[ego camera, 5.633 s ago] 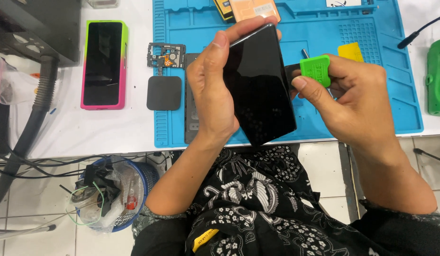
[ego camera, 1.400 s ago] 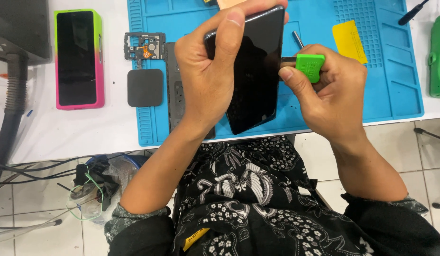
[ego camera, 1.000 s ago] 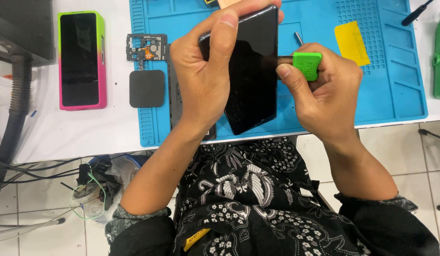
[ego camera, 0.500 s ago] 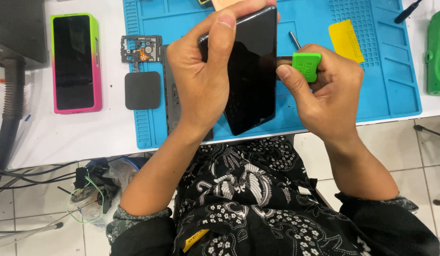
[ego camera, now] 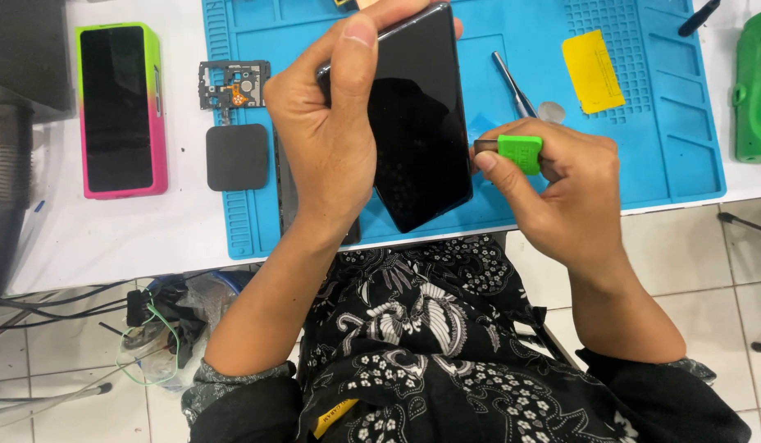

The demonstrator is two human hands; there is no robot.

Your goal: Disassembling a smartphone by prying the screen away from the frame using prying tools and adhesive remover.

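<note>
My left hand [ego camera: 331,139] grips a black smartphone [ego camera: 417,115], held upright above the blue work mat [ego camera: 643,123] with its dark glass face toward me. My right hand [ego camera: 561,189] pinches a small green pry tool [ego camera: 518,153], whose thin metal blade touches the phone's right edge. A flat dark panel [ego camera: 284,189] lies on the mat under my left wrist, mostly hidden.
A phone in a green-and-pink case [ego camera: 118,111] lies on the white table at left. A small circuit frame [ego camera: 233,84] and a black square pad [ego camera: 237,157] sit beside it. A metal rod [ego camera: 512,82], a yellow pick [ego camera: 592,70] and a green device [ego camera: 756,86] lie at right.
The phone stays in my left hand throughout. The green tool in my right hand has slid a little down along the phone's right edge.
</note>
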